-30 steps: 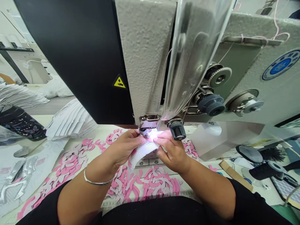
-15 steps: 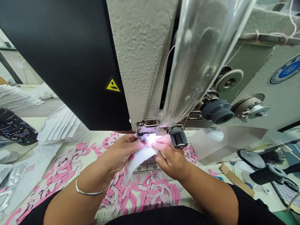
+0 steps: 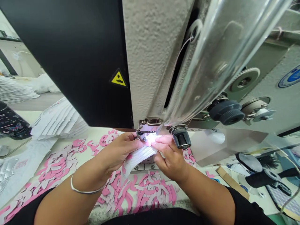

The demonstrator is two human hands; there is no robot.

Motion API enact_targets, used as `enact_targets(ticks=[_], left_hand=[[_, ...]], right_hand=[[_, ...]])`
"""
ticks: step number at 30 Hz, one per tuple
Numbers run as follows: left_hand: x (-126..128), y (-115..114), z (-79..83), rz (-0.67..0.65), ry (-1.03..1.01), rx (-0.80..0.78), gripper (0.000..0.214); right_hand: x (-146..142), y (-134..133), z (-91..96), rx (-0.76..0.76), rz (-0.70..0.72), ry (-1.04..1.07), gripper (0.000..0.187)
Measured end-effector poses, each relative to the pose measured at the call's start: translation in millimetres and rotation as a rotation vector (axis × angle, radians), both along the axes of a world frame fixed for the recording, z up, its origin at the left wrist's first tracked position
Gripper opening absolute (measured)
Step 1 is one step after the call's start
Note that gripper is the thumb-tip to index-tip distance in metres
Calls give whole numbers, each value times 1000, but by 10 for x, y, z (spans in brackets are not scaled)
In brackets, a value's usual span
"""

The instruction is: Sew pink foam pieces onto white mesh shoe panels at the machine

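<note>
White perforated mesh strip (image 3: 138, 157) is pinched between your two hands, its near end drooping toward you and its far edge up against the chrome presser foot (image 3: 148, 127) of the sewing machine, under a small bright light. Your left hand (image 3: 119, 153) comes in from the left, its fingers curled over the strip and clenched on it; a thin silver bangle (image 3: 85, 190) circles that wrist. Your right hand (image 3: 170, 159) grasps the other side, fingertips pressed onto the mesh. A black knob (image 3: 180, 139) stands just beyond those fingers. The needle plate (image 3: 145, 167) shows beneath the strip, and pink-and-white cut pieces (image 3: 145, 190) lie heaped on the worktable (image 3: 93, 135) around your arms. Stacked white pieces (image 3: 58, 120) sit to the left of the machine's black panel (image 3: 70, 62), and a clear plastic guard (image 3: 222, 59) hangs in front of its textured beige head (image 3: 145, 56)
</note>
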State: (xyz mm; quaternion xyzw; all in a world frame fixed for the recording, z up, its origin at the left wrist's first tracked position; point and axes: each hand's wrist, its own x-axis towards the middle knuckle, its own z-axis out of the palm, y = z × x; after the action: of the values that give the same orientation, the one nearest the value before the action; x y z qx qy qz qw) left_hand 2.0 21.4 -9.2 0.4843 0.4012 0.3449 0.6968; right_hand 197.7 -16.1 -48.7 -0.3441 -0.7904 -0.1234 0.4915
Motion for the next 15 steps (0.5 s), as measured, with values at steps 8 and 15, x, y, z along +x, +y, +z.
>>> enact_targets(ticks=[8, 15], left_hand=[[0, 26, -30, 27, 29, -23, 13], [-38, -136, 69, 192, 518, 447, 24]], right_hand=[[-3, -4, 15, -2, -21, -23, 36], [10, -1, -7, -34, 2, -23, 36]])
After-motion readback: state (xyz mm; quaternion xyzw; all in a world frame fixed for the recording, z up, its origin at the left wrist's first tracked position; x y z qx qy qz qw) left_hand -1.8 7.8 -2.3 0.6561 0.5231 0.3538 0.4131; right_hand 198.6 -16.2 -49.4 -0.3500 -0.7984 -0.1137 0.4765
